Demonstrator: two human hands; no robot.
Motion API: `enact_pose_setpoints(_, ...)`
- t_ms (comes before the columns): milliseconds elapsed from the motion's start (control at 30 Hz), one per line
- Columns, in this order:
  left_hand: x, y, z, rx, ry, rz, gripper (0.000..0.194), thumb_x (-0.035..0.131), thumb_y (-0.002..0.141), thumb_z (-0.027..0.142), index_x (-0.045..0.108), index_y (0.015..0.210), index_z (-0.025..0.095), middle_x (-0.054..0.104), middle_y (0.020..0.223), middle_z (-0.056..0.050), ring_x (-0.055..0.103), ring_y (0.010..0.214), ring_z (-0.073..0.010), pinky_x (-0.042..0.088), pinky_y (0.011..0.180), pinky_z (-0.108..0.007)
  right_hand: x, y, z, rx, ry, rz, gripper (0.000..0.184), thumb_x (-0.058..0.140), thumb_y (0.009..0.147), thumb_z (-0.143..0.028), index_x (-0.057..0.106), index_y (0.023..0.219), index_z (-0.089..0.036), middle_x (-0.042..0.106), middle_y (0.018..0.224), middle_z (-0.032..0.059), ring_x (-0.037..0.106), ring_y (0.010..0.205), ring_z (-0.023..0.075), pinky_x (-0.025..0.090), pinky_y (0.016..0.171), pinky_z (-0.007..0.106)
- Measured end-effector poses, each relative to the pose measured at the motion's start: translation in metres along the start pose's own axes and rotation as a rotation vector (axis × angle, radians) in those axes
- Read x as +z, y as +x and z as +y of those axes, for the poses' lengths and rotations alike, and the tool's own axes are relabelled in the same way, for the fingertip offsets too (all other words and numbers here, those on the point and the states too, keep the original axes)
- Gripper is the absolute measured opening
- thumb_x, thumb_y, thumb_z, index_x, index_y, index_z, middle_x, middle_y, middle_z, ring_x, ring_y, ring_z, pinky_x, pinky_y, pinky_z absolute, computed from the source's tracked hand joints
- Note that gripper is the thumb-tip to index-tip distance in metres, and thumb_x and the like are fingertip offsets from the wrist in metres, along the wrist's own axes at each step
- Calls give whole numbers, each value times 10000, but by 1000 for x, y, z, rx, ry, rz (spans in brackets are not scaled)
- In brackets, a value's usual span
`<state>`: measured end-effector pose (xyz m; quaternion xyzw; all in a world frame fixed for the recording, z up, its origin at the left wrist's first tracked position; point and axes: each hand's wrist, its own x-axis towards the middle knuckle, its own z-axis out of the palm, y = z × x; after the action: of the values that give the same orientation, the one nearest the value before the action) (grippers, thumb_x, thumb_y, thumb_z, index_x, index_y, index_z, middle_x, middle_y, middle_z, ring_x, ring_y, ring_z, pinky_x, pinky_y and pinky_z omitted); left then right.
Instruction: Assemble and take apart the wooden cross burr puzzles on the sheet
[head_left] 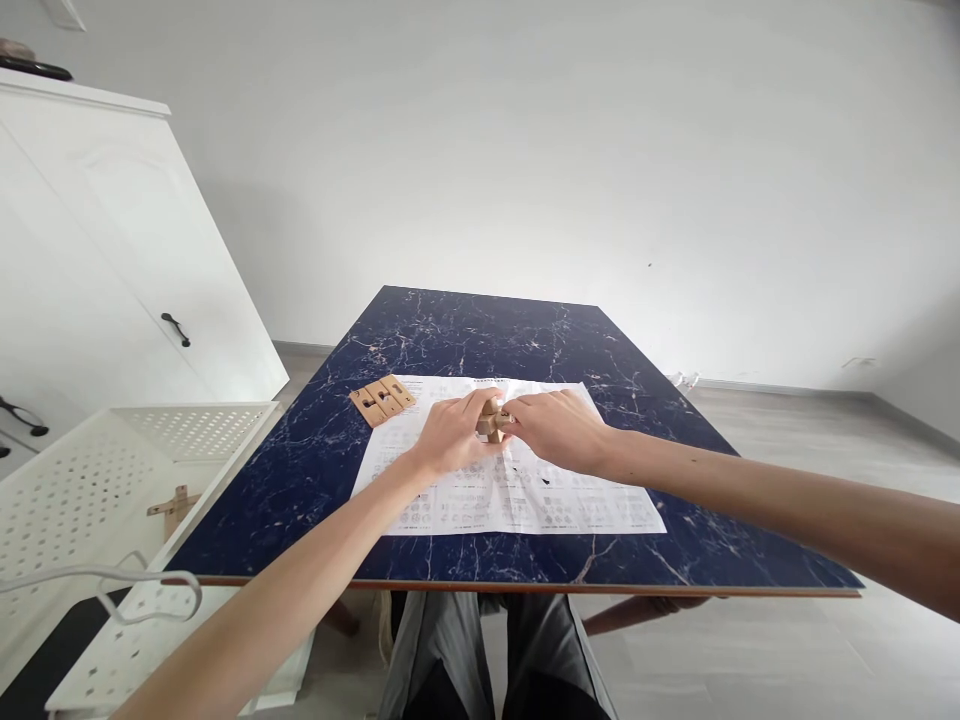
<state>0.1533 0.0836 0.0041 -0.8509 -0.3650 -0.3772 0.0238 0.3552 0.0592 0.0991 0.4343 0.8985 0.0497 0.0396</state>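
Note:
Between my two hands is a small wooden interlocking puzzle [491, 422], its crossed light-brown pieces partly covered by my fingers. My left hand [454, 432] wraps round it from the left, thumb and fingers closed on it. From the right, my right hand [556, 425] grips a piece of the same puzzle with its fingertips. Both hands are over a creased printed sheet [450, 515] with rows of small diagrams. Several flat wooden pieces with dark cutouts [382, 400] lie side by side at the sheet's upper left corner.
The dark blue marbled table [480, 335] carries the sheet. To the left stand a white perforated bin [217, 430] with a wooden piece [176, 510] and a white cable [97, 572], and a white cabinet [127, 230]. A pale wall rises behind the table.

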Motion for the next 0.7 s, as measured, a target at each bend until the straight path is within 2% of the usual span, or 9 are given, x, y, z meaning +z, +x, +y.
enact_pose_setpoints(100,-1,1,0,-48,-35,-22,509,732,907,455,542,1325,236,802,914,13,758,707,-185,529,637,-284,1,-2,0,-85,-89,17,205,539,1020,-23,699,1043,-149,780,1004,113,729,836,248,346,587,309)
enact_pose_setpoints(233,-3,2,-1,-103,-96,-61,505,728,907,564,577,1273,249,788,863,26,724,666,-173,501,600,-271,0,-5,4,-220,-168,25,379,542,925,115,649,1209,-112,757,1065,122,695,871,227,374,634,313)
enact_pose_setpoints(367,-2,3,0,-136,-131,-77,506,752,889,568,587,1254,259,792,907,16,701,657,-166,500,608,-274,3,-5,12,-252,-196,40,352,555,898,129,634,1117,-134,740,997,88,659,792,195,343,596,300)
enact_pose_setpoints(533,-2,2,1,-163,-136,-61,514,791,858,522,578,1244,257,792,967,1,705,688,-174,514,636,-288,10,-5,15,-219,-176,89,230,563,942,62,616,1022,-147,729,938,78,651,750,190,287,556,300)
enact_pose_setpoints(700,-2,2,2,-167,-144,-57,510,801,845,493,579,1244,265,795,1033,-4,720,727,-174,529,661,-292,14,-4,16,-207,-125,112,248,555,925,73,620,1001,-154,734,922,73,659,748,193,280,564,306)
